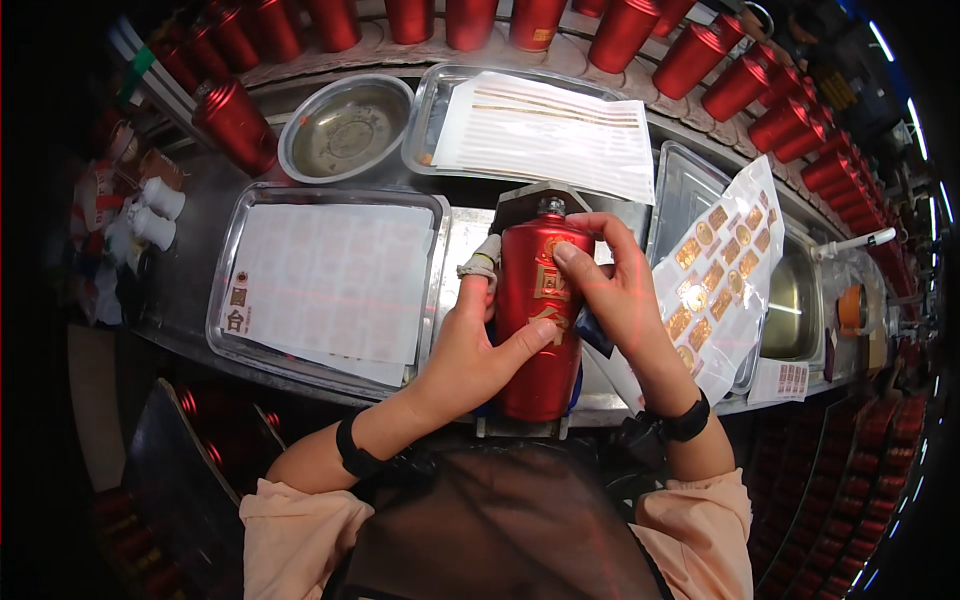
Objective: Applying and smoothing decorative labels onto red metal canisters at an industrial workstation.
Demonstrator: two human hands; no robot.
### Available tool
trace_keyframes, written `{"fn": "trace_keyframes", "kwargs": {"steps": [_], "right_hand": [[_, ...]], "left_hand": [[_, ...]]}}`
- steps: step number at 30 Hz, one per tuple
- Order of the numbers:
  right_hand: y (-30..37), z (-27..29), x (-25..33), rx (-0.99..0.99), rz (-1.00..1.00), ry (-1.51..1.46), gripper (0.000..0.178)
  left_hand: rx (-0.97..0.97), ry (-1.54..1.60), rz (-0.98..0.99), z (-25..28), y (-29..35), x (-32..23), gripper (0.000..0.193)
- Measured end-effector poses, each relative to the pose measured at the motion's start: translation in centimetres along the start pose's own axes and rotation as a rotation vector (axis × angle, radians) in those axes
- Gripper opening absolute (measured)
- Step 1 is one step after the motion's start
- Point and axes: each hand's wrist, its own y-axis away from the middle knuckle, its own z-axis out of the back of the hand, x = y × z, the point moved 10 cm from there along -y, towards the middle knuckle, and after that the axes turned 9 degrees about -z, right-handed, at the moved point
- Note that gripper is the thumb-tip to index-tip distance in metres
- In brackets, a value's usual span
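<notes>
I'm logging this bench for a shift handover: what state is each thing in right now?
Red bottle: lying in a jig, capped, held by both hands.
Left hand: thumb pressing the bottle's front.
Right hand: fingers on the bottle's upper part.
Round steel bowl: nearly empty.
Left tray: holding pale sheets.
Gold sticker sheet: propped, partly used.

Bottling factory line: rows of red bottles (pixel 700 55), label-sheet trays (pixel 230 250).
</notes>
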Motion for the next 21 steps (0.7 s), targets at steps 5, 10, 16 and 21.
{"fn": "trace_keyframes", "kwargs": {"steps": [5, 10, 16, 21], "right_hand": [[-0.27, 0.19, 0.15, -0.039, 0.025, 0.006, 0.043], [-0.17, 0.01, 0.43, -0.003, 0.017, -0.059, 0.040], [-0.75, 0.42, 0.06, 0.055, 0.101, -0.102, 0.034], [0.11, -0.27, 0.44, 0.092, 0.035, -0.191, 0.040]], "left_hand": [[-0.014, 0.011, 0.011, -0.05, -0.09, -0.09, 0.083], [-0.010, 0.018, 0.023, 0.05, -0.06, -0.07, 0.083], [-0.004, 0.004, 0.019, 0.11, -0.13, 0.02, 0.084], [-0.002, 0.032, 0.059, 0.04, -0.08, 0.13, 0.083]]}}
